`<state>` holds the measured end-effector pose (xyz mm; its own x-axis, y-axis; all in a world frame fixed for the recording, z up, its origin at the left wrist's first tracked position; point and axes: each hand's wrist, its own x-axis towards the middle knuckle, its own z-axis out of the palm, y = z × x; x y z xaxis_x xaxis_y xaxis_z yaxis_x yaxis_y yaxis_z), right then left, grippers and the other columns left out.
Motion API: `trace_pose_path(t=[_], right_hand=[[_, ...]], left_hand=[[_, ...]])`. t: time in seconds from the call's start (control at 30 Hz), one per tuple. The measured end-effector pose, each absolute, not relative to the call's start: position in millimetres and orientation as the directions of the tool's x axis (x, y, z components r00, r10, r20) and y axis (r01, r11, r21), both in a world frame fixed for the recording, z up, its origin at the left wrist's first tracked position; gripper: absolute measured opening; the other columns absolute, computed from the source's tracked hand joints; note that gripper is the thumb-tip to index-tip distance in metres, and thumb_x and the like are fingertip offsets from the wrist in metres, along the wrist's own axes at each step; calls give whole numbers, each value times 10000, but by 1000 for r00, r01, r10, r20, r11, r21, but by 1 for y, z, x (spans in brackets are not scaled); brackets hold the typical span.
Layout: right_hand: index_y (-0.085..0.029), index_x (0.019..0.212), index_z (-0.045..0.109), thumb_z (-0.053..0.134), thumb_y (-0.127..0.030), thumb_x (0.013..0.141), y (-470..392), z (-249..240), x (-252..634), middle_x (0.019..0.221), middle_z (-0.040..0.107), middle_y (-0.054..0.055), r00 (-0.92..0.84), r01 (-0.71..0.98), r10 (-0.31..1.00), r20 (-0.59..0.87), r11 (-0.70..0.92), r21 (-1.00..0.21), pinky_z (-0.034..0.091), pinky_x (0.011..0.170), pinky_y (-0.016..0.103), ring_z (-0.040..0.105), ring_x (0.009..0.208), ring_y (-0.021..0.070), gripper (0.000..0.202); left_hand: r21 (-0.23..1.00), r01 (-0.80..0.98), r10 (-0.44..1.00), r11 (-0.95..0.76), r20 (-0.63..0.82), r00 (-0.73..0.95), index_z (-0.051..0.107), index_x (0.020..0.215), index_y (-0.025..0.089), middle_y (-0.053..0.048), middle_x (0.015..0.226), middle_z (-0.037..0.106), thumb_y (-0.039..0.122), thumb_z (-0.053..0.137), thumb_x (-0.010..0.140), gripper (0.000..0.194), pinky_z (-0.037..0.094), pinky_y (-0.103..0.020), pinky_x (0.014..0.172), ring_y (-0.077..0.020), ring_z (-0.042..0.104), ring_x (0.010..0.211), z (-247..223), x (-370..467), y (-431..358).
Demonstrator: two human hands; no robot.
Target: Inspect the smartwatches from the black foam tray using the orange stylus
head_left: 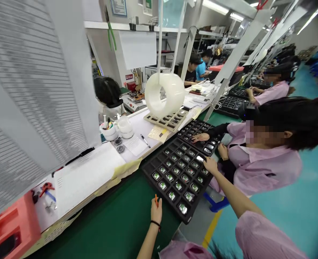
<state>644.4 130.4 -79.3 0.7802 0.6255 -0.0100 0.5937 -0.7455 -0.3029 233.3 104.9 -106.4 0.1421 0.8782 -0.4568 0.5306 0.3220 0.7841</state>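
Parts (178, 186) sit across much of our black tray (150, 167) — our left hand (156, 214) pinches an orange tool (156, 200), our right hand's (211, 166) grip we cannot tell.

"How is the light?"
"Bright and quite even, with long white ceiling lamps (215, 6) above. The shiny milky-white plastic ring (177, 91) carries soft glare."
"And the sharpness?"
"The hanging white printed sheets (37, 82) are blurred, edges look stretched, and the upper right corner is dark."
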Motion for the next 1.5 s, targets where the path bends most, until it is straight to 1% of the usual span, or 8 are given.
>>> trace_pose_path(t=[0.17,0.33,0.47,0.63,0.8,0.97,1.17,1.5], right_hand=[[-159,1205,568,587,-314,916,165,-91,692,1215,595,93,707,653,692,-147,-719,-240,531,860,436,617,1030,223,328],[-163,1176,582,577,-320,922,174,-102,708,1167,615,84,660,686,714,-234,-700,-198,544,822,404,632,975,203,298],[-155,1160,590,576,-328,923,165,-93,704,1151,627,79,637,721,751,-172,-660,-211,533,846,423,634,981,205,293],[-129,1143,616,460,-198,938,134,-63,683,1171,655,149,604,770,797,24,-575,-277,471,927,394,620,1071,250,266],[-156,1097,631,412,-249,902,81,-41,640,1130,686,133,599,783,782,172,-527,-331,472,915,381,629,1057,272,307],[-158,1054,622,386,-318,874,31,-46,564,1076,693,150,596,780,771,224,-490,-390,491,865,399,642,1004,293,337],[-153,1036,601,347,-364,854,-2,-74,455,1066,676,184,533,796,821,205,-404,-451,481,861,441,620,1003,330,377],[-133,1033,601,329,-331,873,-1,-126,323,1054,675,196,400,812,914,68,-319,-488,471,883,434,620,1015,318,373]], left_hand=[[729,535,828,427,-553,92,413,1205,57,-176,1030,679,368,443,893,442,493,-280,799,-246,680,961,-111,277,113],[698,578,833,423,-551,56,381,1140,129,-169,1093,673,317,416,916,294,481,-276,817,-252,661,1044,-110,286,115],[673,638,848,374,-527,59,400,1032,172,-124,980,705,222,433,904,141,483,-268,772,-242,694,947,-104,284,117],[649,694,879,313,-475,47,400,1025,154,-167,1012,691,185,391,914,116,480,-293,773,-259,690,940,-95,266,121],[646,712,904,276,-427,37,413,1049,156,-147,990,691,209,369,921,145,478,-303,751,-256,695,890,-83,212,112],[650,734,918,194,-384,97,431,1047,154,-140,990,690,191,354,914,158,474,-287,745,-234,688,872,-77,126,75],[573,758,897,311,-440,-35,448,1030,148,-132,964,683,169,377,906,145,464,-282,766,-231,683,907,-94,25,30],[454,754,846,474,-473,-247,449,1079,141,-162,1147,643,184,396,916,177,454,-288,842,-234,648,1043,-123,-88,-12]])
